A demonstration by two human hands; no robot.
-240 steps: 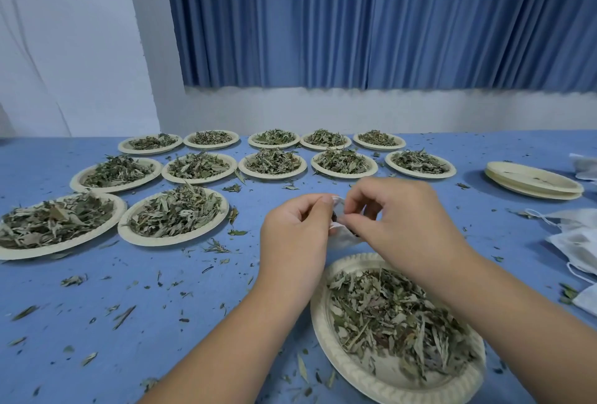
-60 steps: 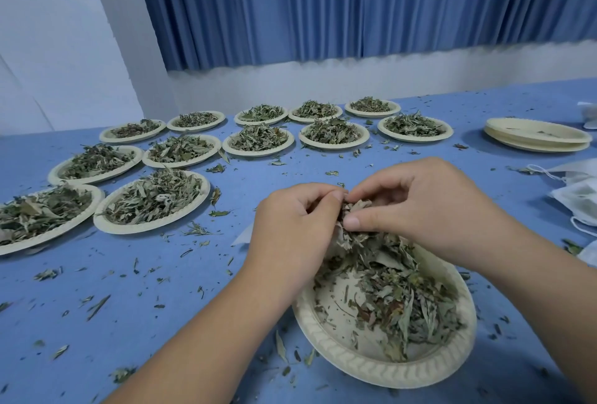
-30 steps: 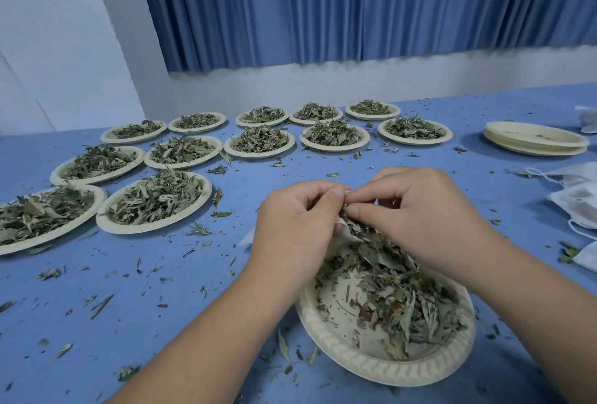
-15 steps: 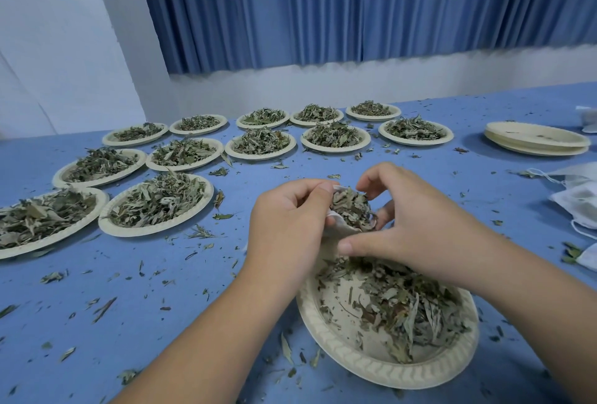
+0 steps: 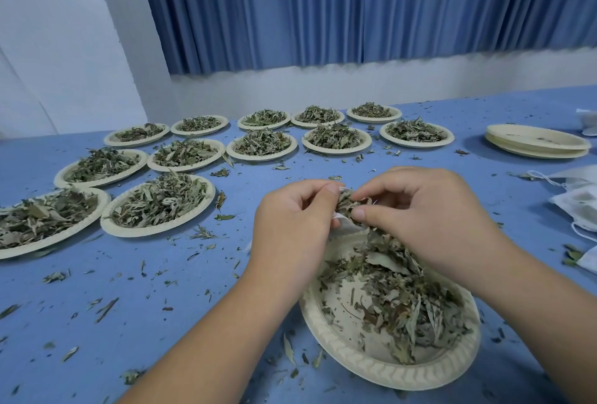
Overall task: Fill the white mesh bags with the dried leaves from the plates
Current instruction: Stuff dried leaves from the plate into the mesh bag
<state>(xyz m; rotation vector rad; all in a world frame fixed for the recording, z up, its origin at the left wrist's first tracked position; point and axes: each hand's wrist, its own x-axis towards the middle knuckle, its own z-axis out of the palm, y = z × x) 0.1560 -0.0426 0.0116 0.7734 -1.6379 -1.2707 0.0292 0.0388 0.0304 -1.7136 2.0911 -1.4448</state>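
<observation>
A cream paper plate [image 5: 355,358] of dried leaves [image 5: 400,293] lies on the blue table right in front of me. Above its far rim my left hand [image 5: 290,222] pinches the mouth of a small white mesh bag [image 5: 343,224], most of which is hidden behind my fingers. My right hand [image 5: 423,213] pinches a tuft of dried leaves [image 5: 347,205] at the bag's opening, thumb and fingers curled round it. Both hands touch each other over the bag.
Several more plates of dried leaves [image 5: 158,203] stand in rows at the left and back. A stack of bare plates [image 5: 536,143] sits at the far right. White mesh bags [image 5: 578,203] lie at the right edge. Leaf crumbs litter the table.
My right hand took a tuft of leaves off the plate, lifted it, and now presses it down into the bag mouth. My left hand kept its hold on the bag.
</observation>
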